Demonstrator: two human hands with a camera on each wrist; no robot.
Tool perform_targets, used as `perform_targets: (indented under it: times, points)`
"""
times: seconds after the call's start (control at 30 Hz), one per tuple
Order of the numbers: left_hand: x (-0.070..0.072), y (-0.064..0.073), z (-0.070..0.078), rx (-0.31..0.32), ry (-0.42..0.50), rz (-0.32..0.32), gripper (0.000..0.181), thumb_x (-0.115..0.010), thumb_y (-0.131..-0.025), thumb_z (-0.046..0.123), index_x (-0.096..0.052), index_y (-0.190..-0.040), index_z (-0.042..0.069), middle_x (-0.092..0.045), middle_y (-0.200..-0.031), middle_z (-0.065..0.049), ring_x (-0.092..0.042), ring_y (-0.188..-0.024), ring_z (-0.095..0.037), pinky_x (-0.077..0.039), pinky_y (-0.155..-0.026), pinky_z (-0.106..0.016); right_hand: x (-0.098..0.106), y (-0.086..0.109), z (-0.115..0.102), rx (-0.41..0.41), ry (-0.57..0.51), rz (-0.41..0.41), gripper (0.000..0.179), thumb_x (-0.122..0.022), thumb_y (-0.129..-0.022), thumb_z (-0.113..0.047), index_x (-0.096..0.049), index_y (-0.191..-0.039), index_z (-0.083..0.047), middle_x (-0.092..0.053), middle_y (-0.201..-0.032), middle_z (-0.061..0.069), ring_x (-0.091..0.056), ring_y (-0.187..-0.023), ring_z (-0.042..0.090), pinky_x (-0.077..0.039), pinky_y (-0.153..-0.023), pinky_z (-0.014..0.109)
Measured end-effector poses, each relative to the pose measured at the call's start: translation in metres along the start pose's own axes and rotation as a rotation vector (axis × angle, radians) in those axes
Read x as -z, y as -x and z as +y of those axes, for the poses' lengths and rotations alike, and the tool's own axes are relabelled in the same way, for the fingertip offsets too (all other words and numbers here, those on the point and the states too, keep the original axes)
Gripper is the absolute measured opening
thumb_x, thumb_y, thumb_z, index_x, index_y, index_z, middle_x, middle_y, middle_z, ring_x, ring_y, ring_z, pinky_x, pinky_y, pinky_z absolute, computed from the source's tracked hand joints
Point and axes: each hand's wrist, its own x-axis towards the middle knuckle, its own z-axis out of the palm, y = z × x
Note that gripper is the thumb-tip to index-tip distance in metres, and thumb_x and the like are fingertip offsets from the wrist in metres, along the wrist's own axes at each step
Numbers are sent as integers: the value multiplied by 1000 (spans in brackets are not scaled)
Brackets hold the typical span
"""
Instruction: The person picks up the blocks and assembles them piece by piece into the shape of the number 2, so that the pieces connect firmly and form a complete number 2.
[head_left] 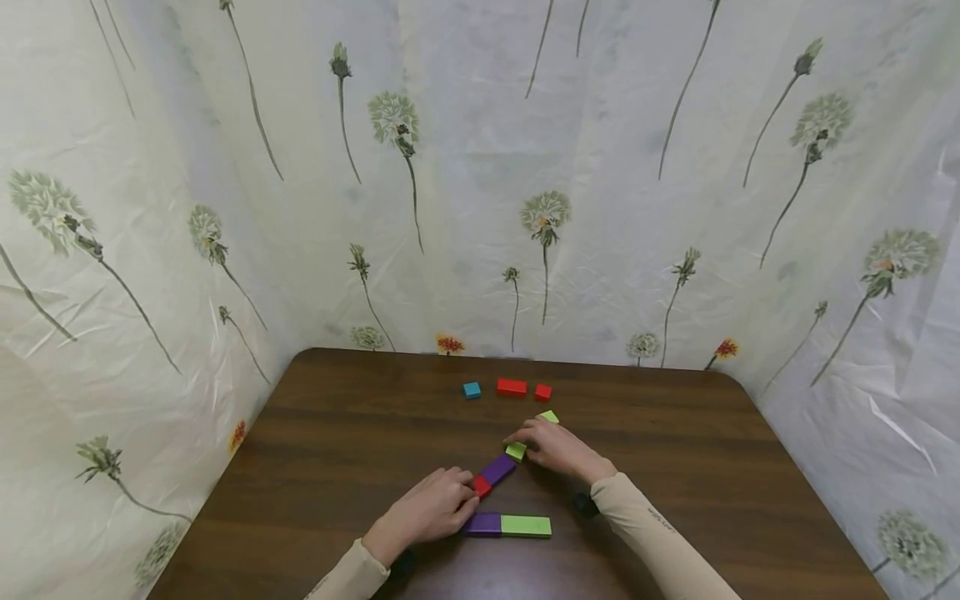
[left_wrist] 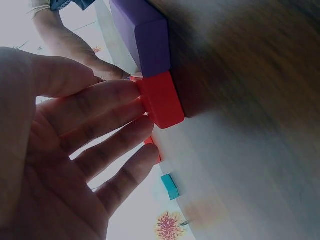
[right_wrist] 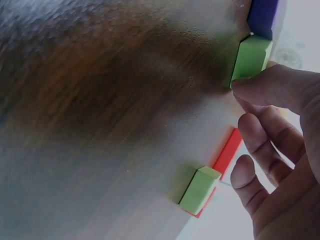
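My left hand (head_left: pixel 435 502) has its fingers extended, fingertips touching a small red block (left_wrist: pixel 162 100). That block meets the end of a longer purple block (head_left: pixel 498 470) in a slanting row. At the row's far end lies a light green block (right_wrist: pixel 251 60), touching or nearly touching the purple one. My right hand (head_left: pixel 562 450) pinches this green block between thumb and forefinger, the other fingers loosely bent. Just beyond the right hand is another green block (head_left: pixel 550 416), partly hidden by it in the head view.
Nearer me, a purple block (head_left: pixel 483 524) and a long green block (head_left: pixel 526 526) lie end to end. Toward the back are a blue block (head_left: pixel 472 390), a long red block (head_left: pixel 512 387) and a small red block (head_left: pixel 543 392). A patterned curtain (head_left: pixel 465 208) surrounds the brown table (head_left: pixel 675 433).
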Motion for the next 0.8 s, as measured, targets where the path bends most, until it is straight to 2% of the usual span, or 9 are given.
perform_targets:
  times: [0.8]
  points:
    - [2,0,1,19,14,-12,25,-54,-98,26,-77,-95,17,-60,-92,10,-50,-80,-4,-46,-74,-24,0,0,-1,-20,-6,-22,40,-64,-85,-1,-69,-118,-22,-65,-113,-5,-55,-108,16,-48,-92,37]
